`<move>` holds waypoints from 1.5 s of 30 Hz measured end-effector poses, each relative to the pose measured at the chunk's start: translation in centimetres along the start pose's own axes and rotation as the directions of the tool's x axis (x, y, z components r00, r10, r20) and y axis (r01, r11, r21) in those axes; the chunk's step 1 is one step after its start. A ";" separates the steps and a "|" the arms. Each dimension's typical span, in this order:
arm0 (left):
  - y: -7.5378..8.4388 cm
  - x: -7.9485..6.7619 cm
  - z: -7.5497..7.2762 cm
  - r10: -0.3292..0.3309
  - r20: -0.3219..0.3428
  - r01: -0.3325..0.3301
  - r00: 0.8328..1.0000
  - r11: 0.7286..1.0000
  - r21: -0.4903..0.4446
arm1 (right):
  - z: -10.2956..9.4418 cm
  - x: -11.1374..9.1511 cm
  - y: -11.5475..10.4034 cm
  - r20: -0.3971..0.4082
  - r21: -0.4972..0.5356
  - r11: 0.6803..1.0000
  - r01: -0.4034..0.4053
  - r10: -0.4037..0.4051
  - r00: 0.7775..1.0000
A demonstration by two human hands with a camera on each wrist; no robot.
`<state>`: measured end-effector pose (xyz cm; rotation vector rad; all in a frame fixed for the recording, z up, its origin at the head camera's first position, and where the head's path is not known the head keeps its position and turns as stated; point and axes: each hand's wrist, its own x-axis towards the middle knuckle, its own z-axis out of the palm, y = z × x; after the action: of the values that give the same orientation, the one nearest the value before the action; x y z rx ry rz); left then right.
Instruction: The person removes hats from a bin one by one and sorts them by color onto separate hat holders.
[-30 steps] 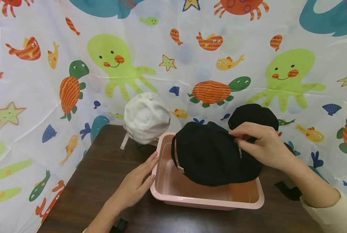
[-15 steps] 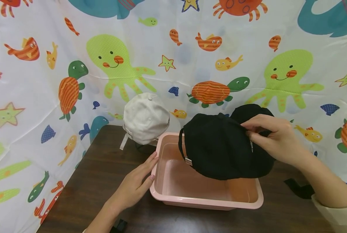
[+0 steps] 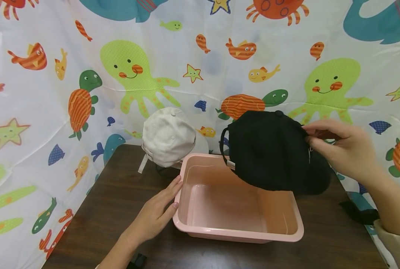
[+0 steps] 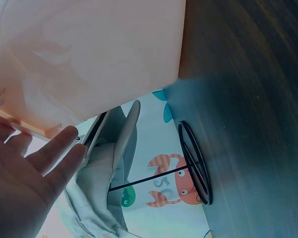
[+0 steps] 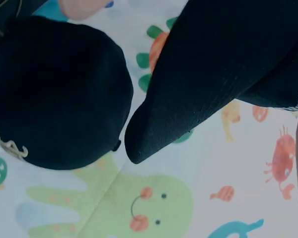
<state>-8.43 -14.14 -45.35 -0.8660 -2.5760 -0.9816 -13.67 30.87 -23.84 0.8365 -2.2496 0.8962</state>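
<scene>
With thumb and fingers, my right hand (image 3: 346, 149) pinches a black baseball cap (image 3: 267, 153) at the front of its crown. The cap hangs above the back right part of a pink plastic basin (image 3: 240, 234), its strap and buckle facing left. In the right wrist view its brim (image 5: 188, 84) slants across, and only a sliver of the hand shows at the right edge. My left hand (image 3: 154, 215) rests on the basin's left rim with straight fingers. Inside, the basin's floor shows bare in the head view.
A white cap (image 3: 169, 138) sits behind the basin at left, on a black wire stand (image 4: 194, 163). Another black cap (image 5: 64, 99) with cream lettering shows in the right wrist view; the held cap hides it in the head view. A sea-animal curtain (image 3: 213, 74) hangs behind the table.
My right hand has lifted the black cap up and to the right, uncovering more of the basin and blocking the second black cap from the head view. My left hand has stayed put.
</scene>
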 end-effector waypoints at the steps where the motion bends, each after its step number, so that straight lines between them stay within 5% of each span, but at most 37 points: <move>1: 0.0 0.0 0.0 0.001 -0.001 -0.001 1.000 1.000 -0.001 | -0.2 0.1 0.0 -0.006 -0.013 1.000 -0.006 0.006 1.000; 20: 0.0 0.0 -0.1 -0.001 0.012 0.001 1.000 1.000 -0.002 | -3.7 1.0 1.7 -0.184 -0.143 0.972 -0.186 0.158 0.970; 37: 0.0 -0.1 -0.2 -0.002 0.008 0.002 1.000 1.000 -0.004 | -4.8 0.9 4.4 -0.241 -0.259 0.872 -0.414 0.357 0.903; 45: -0.2 -0.2 -0.1 0.007 -0.001 -0.007 1.000 1.000 0.009 | -4.9 0.4 6.8 -0.258 -0.219 0.886 -0.409 0.352 0.900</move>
<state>-8.40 -14.39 -45.45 -0.8709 -2.5726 -0.9676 -17.51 38.31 -23.23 0.1616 -2.3124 0.7793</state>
